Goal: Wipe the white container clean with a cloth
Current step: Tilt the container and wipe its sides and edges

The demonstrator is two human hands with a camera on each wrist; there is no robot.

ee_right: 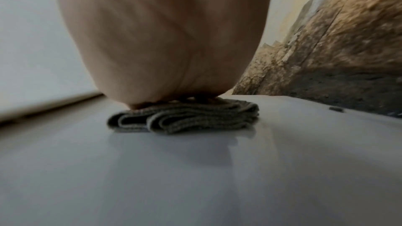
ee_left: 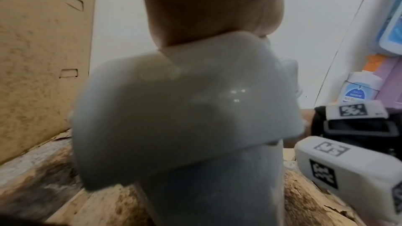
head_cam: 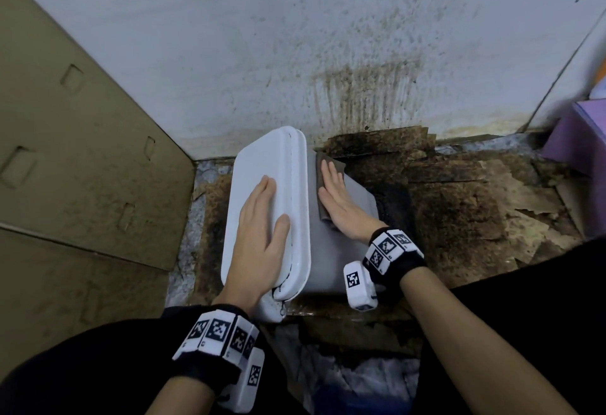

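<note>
Two hands were at work on one object, and the rest of the corner only framed it. Biggest in the head view was the pale wall (head_cam: 295,37), chalky and matt, streaked with brown drips toward the centre right. Filling the left of the frame stood flat cardboard sheets (head_cam: 65,152), dull tan with punched slots. Across the lower right of the frame lay the floor (head_cam: 459,201), covered in torn, damp-looking cardboard stained almost black.

At the centre sat the white container (head_cam: 265,185), a smooth, glossy plastic box with rounded corners and a lipped lid, tipped so its lid faced left and one long grey-white side faced up. That tilt, I judged, was chosen to present the side for wiping.

On the lid lay the left hand (head_cam: 259,234), its grip wide and empty, fingers straight and palm flat, apparently bracing the box so that it would not slide. Just right of the lid's rim, the right hand (head_cam: 337,201) pressed down with straight fingers, grip flat rather than closed, pinning the cloth (head_cam: 323,211) against the upturned side. From the right wrist the cloth (ee_right: 185,118) showed as a folded, ribbed, grey-brown weave, several layers thick, squashed under the palm (ee_right: 163,40).
</note>
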